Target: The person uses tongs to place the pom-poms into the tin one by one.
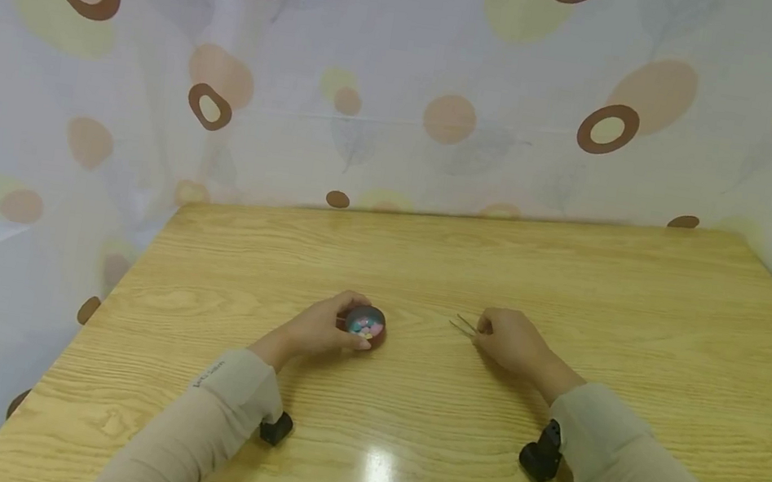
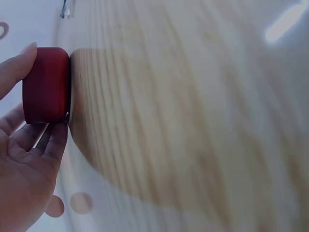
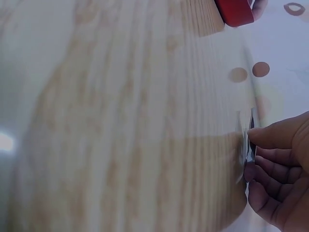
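Note:
My left hand (image 1: 316,327) grips a small round red bowl (image 2: 47,86), thumb on one side and fingers on the other. The bowl stands on the wooden table, and small pink, blue and yellow pieces (image 1: 366,328) lie inside it. To the right, my right hand (image 1: 511,341) pinches a pair of thin metal tweezers (image 3: 251,150) between thumb and fingers. Their two tips stand apart and point left towards the bowl, with nothing visible between them. A stretch of table separates the tweezers from the bowl.
The wood-grain table (image 1: 407,409) spreads around both hands. A pale curtain (image 1: 412,55) with brown and yellow ovals hangs behind its far edge and along the left side. Small black wrist cameras (image 1: 541,458) sit at both sleeves.

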Motion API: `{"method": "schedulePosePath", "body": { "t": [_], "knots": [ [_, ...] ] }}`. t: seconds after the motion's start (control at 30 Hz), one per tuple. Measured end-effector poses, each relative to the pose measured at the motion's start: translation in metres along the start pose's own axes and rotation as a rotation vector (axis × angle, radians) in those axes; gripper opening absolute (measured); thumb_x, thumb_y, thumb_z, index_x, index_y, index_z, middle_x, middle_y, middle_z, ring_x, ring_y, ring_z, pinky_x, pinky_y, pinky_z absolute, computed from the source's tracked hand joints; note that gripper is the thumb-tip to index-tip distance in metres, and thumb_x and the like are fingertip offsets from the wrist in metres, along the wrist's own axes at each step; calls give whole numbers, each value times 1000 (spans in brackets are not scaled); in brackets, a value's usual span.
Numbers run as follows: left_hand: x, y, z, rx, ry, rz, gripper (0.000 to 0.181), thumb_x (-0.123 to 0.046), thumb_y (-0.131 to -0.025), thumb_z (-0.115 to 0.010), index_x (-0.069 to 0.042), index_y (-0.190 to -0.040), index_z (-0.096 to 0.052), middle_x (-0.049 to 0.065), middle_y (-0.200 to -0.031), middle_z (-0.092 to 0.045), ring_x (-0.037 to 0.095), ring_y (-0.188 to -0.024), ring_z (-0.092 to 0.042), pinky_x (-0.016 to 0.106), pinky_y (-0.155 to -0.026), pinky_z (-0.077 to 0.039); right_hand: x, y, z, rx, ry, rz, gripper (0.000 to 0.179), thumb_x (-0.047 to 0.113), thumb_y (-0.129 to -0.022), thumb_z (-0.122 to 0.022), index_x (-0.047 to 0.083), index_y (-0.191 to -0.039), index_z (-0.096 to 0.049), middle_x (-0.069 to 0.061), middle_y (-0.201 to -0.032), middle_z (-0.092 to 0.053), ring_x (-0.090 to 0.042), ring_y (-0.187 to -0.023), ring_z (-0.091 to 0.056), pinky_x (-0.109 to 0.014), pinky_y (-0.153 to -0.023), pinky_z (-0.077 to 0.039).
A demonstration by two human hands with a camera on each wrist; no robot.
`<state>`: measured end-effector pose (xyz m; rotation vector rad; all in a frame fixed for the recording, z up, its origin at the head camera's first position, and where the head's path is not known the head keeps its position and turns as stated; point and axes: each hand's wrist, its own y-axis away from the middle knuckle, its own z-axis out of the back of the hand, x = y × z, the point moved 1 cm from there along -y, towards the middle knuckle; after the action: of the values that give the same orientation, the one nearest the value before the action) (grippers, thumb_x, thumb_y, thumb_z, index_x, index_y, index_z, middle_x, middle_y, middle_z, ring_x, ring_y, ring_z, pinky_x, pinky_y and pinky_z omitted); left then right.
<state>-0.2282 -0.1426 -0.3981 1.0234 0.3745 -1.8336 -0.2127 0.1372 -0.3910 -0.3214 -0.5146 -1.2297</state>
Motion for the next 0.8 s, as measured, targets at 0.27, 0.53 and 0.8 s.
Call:
{"method": "schedulePosePath", "body": {
  "t": [0.27, 0.53, 0.8],
  "knots": [
    [-6, -3, -2, 25, -57, -10, 63, -30, -74, -68, -13, -127, -37, 4, -120, -45, 23, -108, -44, 35, -87, -38, 2, 0, 1, 33, -47, -10, 14, 9, -81, -56, -4, -89, -57, -11, -82, -57, -20, -69, -49, -35, -63, -44],
    [-13, -3, -1, 67, -50, 22, 69, -32, -75, -67, -13, -131, -31, 6, -127, -39, 26, -112, -40, 37, -88, -36, -7, -4, 4, 22, -60, 24, 18, 9, -83, -51, -4, -95, -56, -15, -90, -57, -24, -78, -52, -38, -68, -44],
    [-22, -10, 19, 21, -101, -1, 62, -40, -83, -54, -10, -132, -31, 9, -133, -33, 30, -119, -32, 44, -93, -30, -18, -14, 21, -14, -38, 66, 25, 18, -90, -46, -1, -103, -56, -14, -98, -57, -28, -89, -52, -41, -73, -43]
  ]
}}
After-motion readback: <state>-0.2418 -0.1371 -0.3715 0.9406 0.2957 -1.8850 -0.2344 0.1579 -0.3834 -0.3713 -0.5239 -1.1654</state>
